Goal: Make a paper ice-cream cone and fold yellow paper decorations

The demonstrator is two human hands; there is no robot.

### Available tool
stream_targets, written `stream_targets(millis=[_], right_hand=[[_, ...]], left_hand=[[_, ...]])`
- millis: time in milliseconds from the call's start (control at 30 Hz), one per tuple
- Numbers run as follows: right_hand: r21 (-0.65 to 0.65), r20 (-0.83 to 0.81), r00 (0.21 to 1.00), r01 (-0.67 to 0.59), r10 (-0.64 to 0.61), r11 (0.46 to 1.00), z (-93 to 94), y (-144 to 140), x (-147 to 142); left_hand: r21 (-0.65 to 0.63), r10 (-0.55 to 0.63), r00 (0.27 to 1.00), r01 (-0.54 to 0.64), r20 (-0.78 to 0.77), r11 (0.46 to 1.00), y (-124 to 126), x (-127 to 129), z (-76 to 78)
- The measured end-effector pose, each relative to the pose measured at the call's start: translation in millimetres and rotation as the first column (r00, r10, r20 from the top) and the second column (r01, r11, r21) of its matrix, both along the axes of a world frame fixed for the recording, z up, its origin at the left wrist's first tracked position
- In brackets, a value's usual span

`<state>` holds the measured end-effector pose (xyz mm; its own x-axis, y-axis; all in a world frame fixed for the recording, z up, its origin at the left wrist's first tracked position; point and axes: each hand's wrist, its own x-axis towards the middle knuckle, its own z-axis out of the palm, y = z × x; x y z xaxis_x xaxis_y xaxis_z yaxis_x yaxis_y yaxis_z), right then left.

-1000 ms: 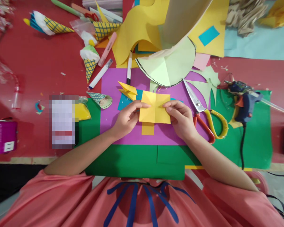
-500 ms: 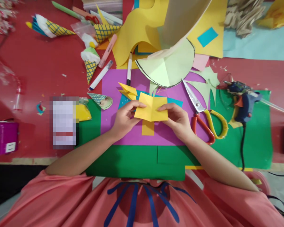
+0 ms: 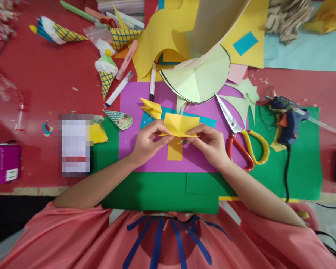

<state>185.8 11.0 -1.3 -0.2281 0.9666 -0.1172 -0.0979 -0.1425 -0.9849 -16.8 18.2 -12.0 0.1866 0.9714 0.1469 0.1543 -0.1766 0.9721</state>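
A small piece of creased yellow paper [image 3: 182, 123] is held up between my two hands, its lower half bent toward me along the middle. My left hand [image 3: 149, 144] pinches its left side, thumb below and fingers above. On its right side my right hand [image 3: 208, 144] grips in the same way. Beneath the paper lie a yellow strip [image 3: 174, 151] and blue paper [image 3: 210, 122] on a purple sheet [image 3: 148, 162]. Just beyond my left hand sits a folded yellow paper piece [image 3: 151, 107].
Scissors [image 3: 235, 129] with red and yellow handles lie to the right, and a blue glue gun [image 3: 288, 123] farther right. A pale green paper circle [image 3: 198, 82] is behind. Paper cones [image 3: 106, 76], markers [image 3: 119, 89] and a purple box [image 3: 4, 163] are on the left.
The yellow paper was nearly flat and facing up; now its lower half is bent along the crosswise crease. Both hands stay in about the same place, still pinching it.
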Motion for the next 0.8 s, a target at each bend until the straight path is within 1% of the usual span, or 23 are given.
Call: stream_targets(millis=[100, 233, 333, 400, 500, 567, 633, 700, 800], right_hand=[[0.028, 0.035, 0.999, 0.015, -0.016, 0.999, -0.6, 0.1, 0.2], [0.022, 0.013, 1.000, 0.028, -0.028, 0.999, -2.0, 0.1, 0.3], [0.025, -0.012, 1.000, 0.022, -0.022, 0.999, -3.4, 0.0, -0.3], [0.011, -0.041, 0.999, 0.012, -0.012, 1.000, -4.7, -0.3, -0.9], [-0.018, -0.071, 0.997, -0.014, 0.012, 1.000, -6.3, -1.3, -1.5], [-0.023, -0.103, 0.993, -0.055, 0.052, 0.998, -6.2, -2.0, -1.5], [-0.027, -0.117, 0.989, -0.099, 0.096, 0.995, -5.0, -2.2, -1.2], [-0.030, -0.052, 0.991, -0.123, 0.121, 0.992, -3.1, -1.7, -0.7], [0.019, 0.121, 0.989, -0.091, 0.088, 0.996, -1.0, 0.2, 0.2]], left_hand=[[0.028, 0.019, 1.000, -0.019, -0.011, 0.999, 0.5, -0.1, 0.0], [0.029, -0.018, 1.000, 0.018, -0.009, 0.999, 0.9, 1.1, -0.5], [0.020, 0.042, 0.999, -0.043, 0.018, 0.999, -0.5, 2.7, -2.5], [-0.005, 0.059, 0.997, -0.059, 0.051, 0.998, -1.9, 3.2, -4.3], [-0.056, -0.010, 0.998, 0.014, 0.069, 0.998, -3.8, 2.4, -6.2], [-0.089, -0.062, 0.998, 0.065, 0.030, 0.994, -4.9, 1.0, -6.3], [-0.122, -0.092, 0.996, 0.089, -0.016, 0.989, -6.1, -0.4, -5.9], [-0.136, -0.115, 0.992, 0.107, -0.050, 0.985, -7.2, -1.3, -5.1], [-0.098, -0.139, 0.984, 0.128, -0.114, 0.987, -8.7, -1.3, -3.5]])
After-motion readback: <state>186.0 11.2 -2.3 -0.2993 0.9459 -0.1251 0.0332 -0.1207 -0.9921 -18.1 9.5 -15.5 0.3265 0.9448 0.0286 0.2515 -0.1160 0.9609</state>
